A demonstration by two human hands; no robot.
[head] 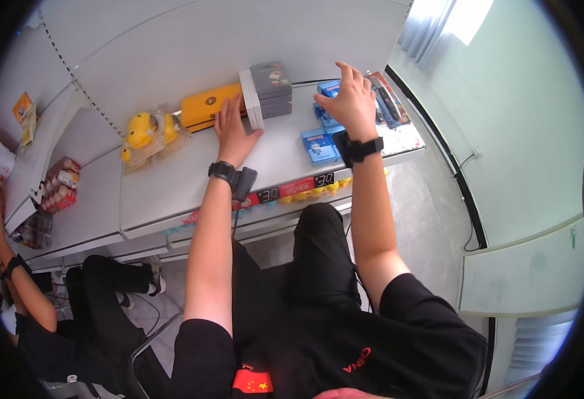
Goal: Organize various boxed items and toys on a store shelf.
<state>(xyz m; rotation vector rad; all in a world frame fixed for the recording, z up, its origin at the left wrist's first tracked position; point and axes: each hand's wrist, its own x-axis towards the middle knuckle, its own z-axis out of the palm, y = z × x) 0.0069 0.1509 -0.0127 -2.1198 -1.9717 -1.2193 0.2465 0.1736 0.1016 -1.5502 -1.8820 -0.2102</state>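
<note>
Fingers spread, my left hand point(235, 132) rests against the front of a flat yellow box point(209, 103), its thumb near the base of the white boxes point(251, 99). Dark grey boxes point(272, 90) are stacked just right of these. My right hand point(349, 102) is over several small blue boxes point(317, 146), thumb and fingers apart; its palm side is hidden, so I cannot tell whether it touches one. Packaged yellow duck-shaped items point(143, 130) lie left of the yellow box. Packaged dark items point(387, 102) lie right of my right hand. All stand on a white shelf point(167, 192).
A co-worker's arm point(25, 289) reaches to another shelf at the far left, near red packages point(61, 185). Price strips point(292, 187) run along the shelf's front edge, above a lower shelf with yellow items. A whiteboard point(521, 272) is at the right.
</note>
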